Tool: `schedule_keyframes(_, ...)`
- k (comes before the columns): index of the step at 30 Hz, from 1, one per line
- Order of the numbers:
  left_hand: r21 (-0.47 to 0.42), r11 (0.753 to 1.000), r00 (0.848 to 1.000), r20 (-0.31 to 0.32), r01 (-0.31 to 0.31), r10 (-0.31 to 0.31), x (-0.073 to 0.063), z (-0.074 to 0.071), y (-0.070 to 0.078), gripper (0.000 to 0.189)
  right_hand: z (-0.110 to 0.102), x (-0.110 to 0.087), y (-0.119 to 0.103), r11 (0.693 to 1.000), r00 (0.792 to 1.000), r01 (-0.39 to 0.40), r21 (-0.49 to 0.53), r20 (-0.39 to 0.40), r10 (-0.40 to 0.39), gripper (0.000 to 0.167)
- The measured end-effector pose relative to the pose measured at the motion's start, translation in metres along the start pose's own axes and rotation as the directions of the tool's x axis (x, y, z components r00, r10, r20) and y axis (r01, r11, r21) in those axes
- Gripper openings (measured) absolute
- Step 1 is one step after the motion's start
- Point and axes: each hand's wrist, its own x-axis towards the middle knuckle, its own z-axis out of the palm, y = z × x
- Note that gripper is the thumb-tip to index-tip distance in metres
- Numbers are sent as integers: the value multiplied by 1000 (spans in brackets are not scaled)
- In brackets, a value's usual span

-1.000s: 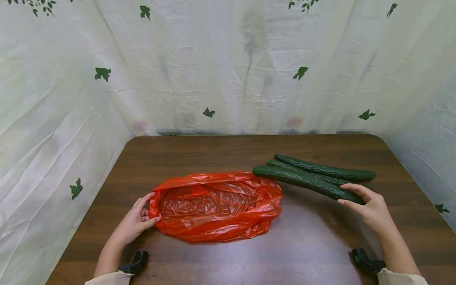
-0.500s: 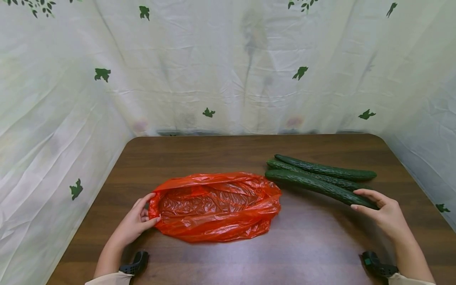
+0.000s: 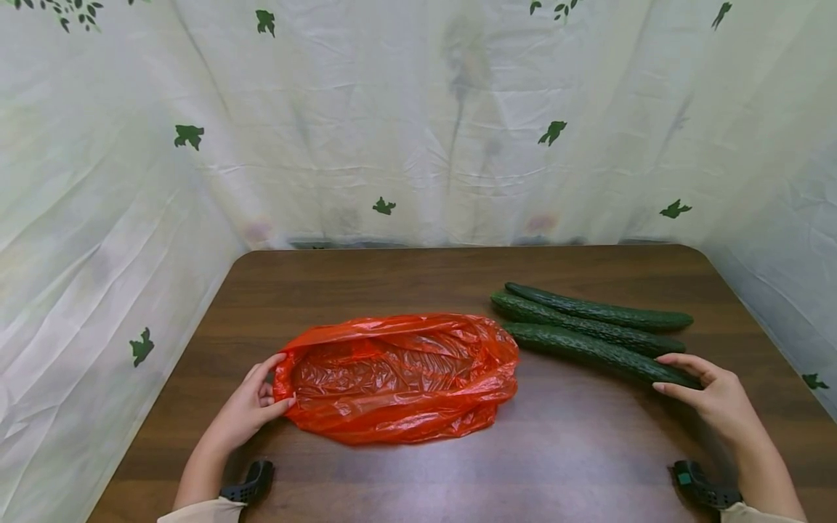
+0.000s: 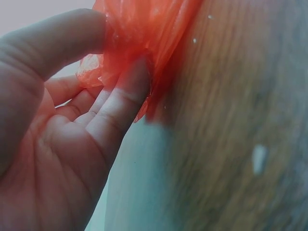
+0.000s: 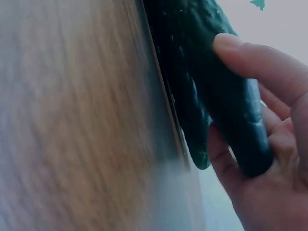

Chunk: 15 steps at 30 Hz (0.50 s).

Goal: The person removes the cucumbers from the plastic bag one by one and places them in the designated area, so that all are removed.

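Observation:
My left hand [image 3: 245, 410] pinches the left end of a red plastic bag [image 3: 399, 418], whose wide mouth faces up on the table. In the left wrist view the bag's thin film [image 4: 139, 29] lies between thumb and fingers. My right hand [image 3: 719, 396] grips the near right end of the closest cucumber [image 3: 588, 349], thumb on one side and fingers on the other. That cucumber's far end meets the bag's right edge in the head view. Behind it, a middle cucumber [image 3: 582, 325] and a back cucumber [image 3: 601, 310] lie side by side, slanting the same way.
The brown wooden table [image 3: 392, 280] has rounded far corners. A pale curtain [image 3: 418, 145] with green leaf prints hangs behind it and along both sides. Black devices are strapped at the left wrist [image 3: 251, 483] and right wrist [image 3: 702, 485].
My right hand has moved right and toward me with the closest cucumber, drawing its tip back from over the bag's rim and away from the middle cucumber. The left hand and bag stay put.

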Motion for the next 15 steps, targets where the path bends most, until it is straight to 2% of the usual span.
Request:
schedule_keyframes(8, -7, 1000, 1000, 3, 3, -2, 2, 2, 0, 75, 5, 1, 9, 994, 999, 44, -98, -11, -45, 41)
schedule_keyframes(15, -10, 1000, 1000, -1, -3, 3, 1, 2, -3, 75, 8, 2, 12, 998, 999, 33, -62, -2, -33, 42)
